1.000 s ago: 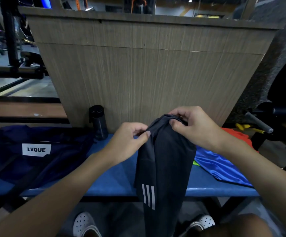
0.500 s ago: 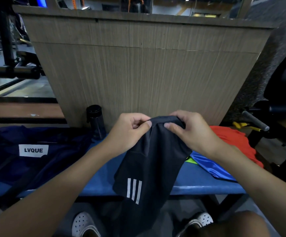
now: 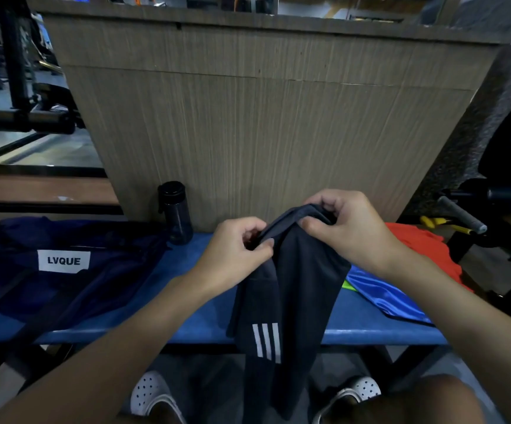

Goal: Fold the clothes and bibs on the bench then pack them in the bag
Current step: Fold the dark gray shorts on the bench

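While both hands (image 3: 294,237) pinch its top edge, dark shorts (image 3: 290,301) hang below.

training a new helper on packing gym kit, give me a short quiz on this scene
1. True or false: the dark garment with three white stripes lies flat on the blue padded bench.
2. What stands next to the navy fabric bag with the white LVQUE label? A: a dark plastic bottle with a black cap. B: a white mug. C: a red box.
3. Fill in: the shiny blue bib lies to the ____ of the held garment.
Key: 1 false; the left hand and right hand pinch its top edge, and it hangs past the bench's front edge. 2 A. 3 right.
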The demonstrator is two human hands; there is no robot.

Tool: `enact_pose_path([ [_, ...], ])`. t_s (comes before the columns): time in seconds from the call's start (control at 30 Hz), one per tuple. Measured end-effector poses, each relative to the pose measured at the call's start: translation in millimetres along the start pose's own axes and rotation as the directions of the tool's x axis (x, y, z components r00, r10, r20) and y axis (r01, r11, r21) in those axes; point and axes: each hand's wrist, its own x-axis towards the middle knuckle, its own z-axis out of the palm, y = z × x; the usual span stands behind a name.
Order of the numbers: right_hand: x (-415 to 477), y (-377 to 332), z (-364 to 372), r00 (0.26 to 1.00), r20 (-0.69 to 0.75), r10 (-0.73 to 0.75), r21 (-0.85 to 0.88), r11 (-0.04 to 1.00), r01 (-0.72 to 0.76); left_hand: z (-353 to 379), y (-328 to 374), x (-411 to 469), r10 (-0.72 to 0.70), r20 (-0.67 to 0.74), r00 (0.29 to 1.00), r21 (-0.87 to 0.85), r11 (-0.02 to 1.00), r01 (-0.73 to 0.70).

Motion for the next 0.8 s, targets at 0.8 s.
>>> enact_pose_path([
  [0.8, 33.4, 75.0, -22.0, 0.893, -0.38, 0.24, 0.335, 0.936, -0.109, -0.7, -2.7, 129.5, 0.154, -0.111, 0.982, 0.023, 0.988, -0.153],
])
